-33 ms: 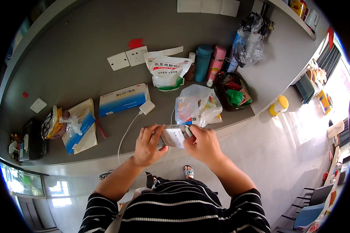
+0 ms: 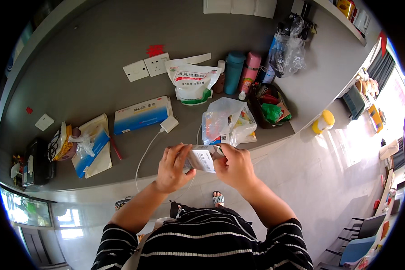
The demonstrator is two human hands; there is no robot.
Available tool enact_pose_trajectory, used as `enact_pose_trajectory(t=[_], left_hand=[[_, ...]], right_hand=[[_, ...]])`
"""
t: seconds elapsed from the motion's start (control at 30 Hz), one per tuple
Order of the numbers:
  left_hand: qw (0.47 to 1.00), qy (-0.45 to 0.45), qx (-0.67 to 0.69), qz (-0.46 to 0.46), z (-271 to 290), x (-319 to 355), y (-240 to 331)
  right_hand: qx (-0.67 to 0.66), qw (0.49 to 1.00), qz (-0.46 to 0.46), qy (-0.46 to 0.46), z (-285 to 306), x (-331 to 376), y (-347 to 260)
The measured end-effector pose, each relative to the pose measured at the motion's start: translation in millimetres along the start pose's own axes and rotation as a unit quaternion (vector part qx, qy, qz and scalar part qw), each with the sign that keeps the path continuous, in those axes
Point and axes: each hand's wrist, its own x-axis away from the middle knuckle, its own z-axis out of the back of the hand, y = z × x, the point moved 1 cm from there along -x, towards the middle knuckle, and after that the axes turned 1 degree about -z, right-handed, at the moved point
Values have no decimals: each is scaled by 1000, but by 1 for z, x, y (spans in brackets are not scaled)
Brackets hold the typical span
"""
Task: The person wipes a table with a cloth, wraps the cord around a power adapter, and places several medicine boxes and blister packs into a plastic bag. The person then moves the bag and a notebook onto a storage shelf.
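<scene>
Just in front of the counter's edge, a small white and grey carton (image 2: pixel 201 158) with dark print is held between both hands. My left hand (image 2: pixel 173 167) grips its left end, with fingers over the top and the thumb below. At the right end, my right hand (image 2: pixel 234 165) pinches it by the thumb and curled fingers. Whether that end of the carton is open is hidden by the fingers. Right behind the carton, a clear plastic bag (image 2: pixel 225 119) with colourful packets lies on the counter. A white charger (image 2: pixel 169 123) with its cable lies behind my left hand.
On the grey counter (image 2: pixel 135 159) are a blue and white box (image 2: pixel 141 115), a white pouch (image 2: pixel 193 83), a teal bottle (image 2: pixel 234 72), a pink bottle (image 2: pixel 250 72) and a dark basket (image 2: pixel 256 119). Papers with a blue folder (image 2: pixel 93 155) lie left. A yellow-lidded tub (image 2: pixel 323 122) stands right.
The carton has turned slightly in my hands, showing a little more of its white printed face. Both hands keep their hold; nothing on the counter has moved.
</scene>
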Motion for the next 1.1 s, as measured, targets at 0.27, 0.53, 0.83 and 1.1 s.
enact_pose_trajectory(t=[0.27, 0.53, 0.83, 1.1], left_hand=[[995, 61, 81, 21, -19, -9, -2], [990, 131, 55, 27, -6, -10, -14], [990, 128, 43, 41, 4, -7, -37], [990, 131, 22, 38, 15, -16, -41]], right_hand=[[-295, 948, -42, -116, 23, -4, -1], [-328, 932, 0, -155, 10, -16, -13], [-50, 974, 218, 35, -10, -27, -17], [-81, 984, 157, 34, -15, -26, -33]])
